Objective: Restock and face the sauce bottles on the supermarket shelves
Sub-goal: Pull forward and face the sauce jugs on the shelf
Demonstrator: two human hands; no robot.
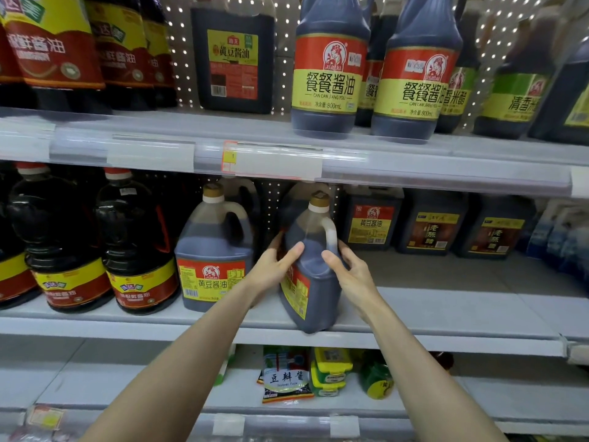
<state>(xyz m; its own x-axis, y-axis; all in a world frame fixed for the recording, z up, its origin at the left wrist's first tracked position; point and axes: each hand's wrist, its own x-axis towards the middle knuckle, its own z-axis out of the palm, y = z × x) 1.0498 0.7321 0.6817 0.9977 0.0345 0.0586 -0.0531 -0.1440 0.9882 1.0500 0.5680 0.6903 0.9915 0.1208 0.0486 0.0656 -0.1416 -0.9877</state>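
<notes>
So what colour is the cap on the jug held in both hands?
Tan cap on the dark plastic handled jug; head view.

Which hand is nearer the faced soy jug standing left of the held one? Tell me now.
Left. The left hand grips the held jug right beside the faced jug; the right hand grips its far side.

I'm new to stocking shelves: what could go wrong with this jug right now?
1. The jug stands at the shelf's front edge; if the left hand or right hand slips, it may tip off.
2. Its label faces sideways toward the neighbouring jug; turning it could bump that one.
</notes>
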